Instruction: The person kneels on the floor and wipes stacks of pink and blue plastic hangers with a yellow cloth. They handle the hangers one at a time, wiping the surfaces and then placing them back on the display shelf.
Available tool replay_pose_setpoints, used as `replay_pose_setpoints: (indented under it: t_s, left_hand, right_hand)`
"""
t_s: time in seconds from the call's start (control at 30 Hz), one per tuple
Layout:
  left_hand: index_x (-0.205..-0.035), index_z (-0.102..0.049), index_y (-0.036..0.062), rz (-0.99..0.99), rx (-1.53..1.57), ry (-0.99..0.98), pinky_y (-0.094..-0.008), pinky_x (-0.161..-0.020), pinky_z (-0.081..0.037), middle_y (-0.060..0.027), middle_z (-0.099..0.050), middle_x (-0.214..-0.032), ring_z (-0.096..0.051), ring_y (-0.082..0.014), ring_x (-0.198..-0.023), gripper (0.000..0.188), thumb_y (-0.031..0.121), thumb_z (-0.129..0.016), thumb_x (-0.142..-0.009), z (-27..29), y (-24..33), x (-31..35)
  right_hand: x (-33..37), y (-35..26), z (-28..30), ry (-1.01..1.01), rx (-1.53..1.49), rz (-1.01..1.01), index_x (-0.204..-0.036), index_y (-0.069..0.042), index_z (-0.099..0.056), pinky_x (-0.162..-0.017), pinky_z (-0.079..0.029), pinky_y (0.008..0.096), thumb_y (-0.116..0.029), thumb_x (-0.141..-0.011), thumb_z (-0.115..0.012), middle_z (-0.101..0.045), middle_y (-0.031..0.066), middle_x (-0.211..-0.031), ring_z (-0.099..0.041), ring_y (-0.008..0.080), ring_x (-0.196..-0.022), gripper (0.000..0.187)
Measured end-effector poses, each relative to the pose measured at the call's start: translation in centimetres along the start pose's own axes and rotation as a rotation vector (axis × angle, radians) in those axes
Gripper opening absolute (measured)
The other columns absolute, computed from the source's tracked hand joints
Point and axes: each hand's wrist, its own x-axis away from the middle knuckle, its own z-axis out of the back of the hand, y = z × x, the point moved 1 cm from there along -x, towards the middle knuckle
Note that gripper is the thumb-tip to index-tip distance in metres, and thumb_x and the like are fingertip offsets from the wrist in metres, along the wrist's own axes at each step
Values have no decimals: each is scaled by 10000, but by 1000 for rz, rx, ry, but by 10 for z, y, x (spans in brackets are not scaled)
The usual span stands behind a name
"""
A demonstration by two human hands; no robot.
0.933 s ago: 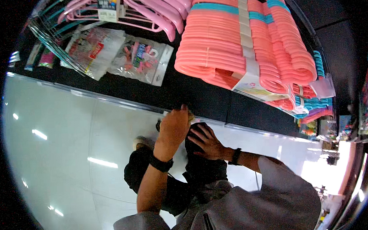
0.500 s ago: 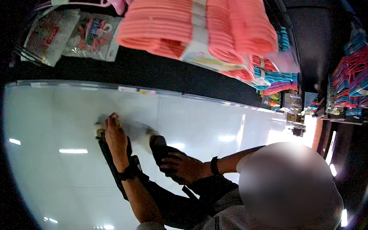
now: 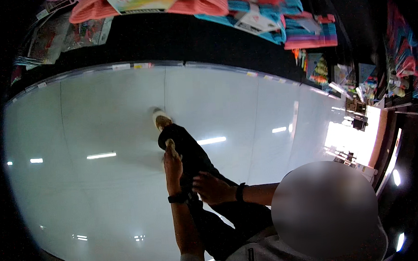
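My left hand (image 3: 173,165) hangs in front of my dark trousers (image 3: 187,142), with a dark band on its wrist. A pale shoe tip shows just past its fingers, and I cannot make out whether they hold anything. My right hand (image 3: 212,189) is close to the trouser leg, its fingers apart and nothing visible in them; that wrist also wears a dark band. One light-coloured shoe (image 3: 161,120) is stepped forward on the glossy floor (image 3: 103,129).
Along the far side runs a dark shelf (image 3: 137,43) with coral hangers (image 3: 200,3), blue and pink hangers (image 3: 270,29) and clear packets (image 3: 83,33). More coloured hangers (image 3: 404,54) hang at the right. A bright opening (image 3: 352,139) lies beyond the aisle.
The view has shifted along the aisle, and the hangers now sit higher in the picture. A different foot is forward. My left hand has moved right, closer to my right hand.
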Motion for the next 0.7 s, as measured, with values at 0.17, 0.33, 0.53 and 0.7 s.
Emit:
replay_pose_setpoints:
  t_s: [0.17, 0.33, 0.53, 0.7]
  left_hand:
    - [-1394, -420, 80, 172, 624, -111, -340, -810, -581, -162, -576, -1221, -625, -235, -1077, 362, 112, -476, -1037, 22, 120, 65]
    - [-1254, -507, 35, 265, 803, -299, -316, -824, -581, -107, -610, -1192, -655, -203, -1013, 241, 83, -502, -1018, 46, 195, 113]
    - [-1172, -588, -22, 124, 573, -395, -309, -772, -565, -97, -662, -1023, -659, -172, -927, 292, 174, -636, -961, -21, 292, 78]
    - [-1058, -652, -20, 188, 717, -337, -291, -643, -527, -74, -675, -887, -631, -151, -792, 279, 243, -652, -965, -91, 368, 31]
  right_hand:
    - [75, 65, -48, 259, -410, -402, -1414, -41, -435, -1061, -391, 499, -285, -864, -689, -486, 186, -1351, -464, 387, -1251, 653]
    - [108, 96, 70, 328, -547, -425, -1576, -164, -108, -1196, -170, 594, -638, -818, -685, -129, 177, -1608, -136, 423, -1474, 1064]
    - [148, 154, 136, 353, -661, -308, -1284, -66, -523, -975, -482, 467, -408, -814, -793, -585, 176, -1206, -561, 346, -1131, 640]
    - [185, 213, 160, 605, -680, -460, -1163, 1, -569, -801, -566, 383, -244, -836, -776, -684, 155, -965, -692, 294, -881, 458]
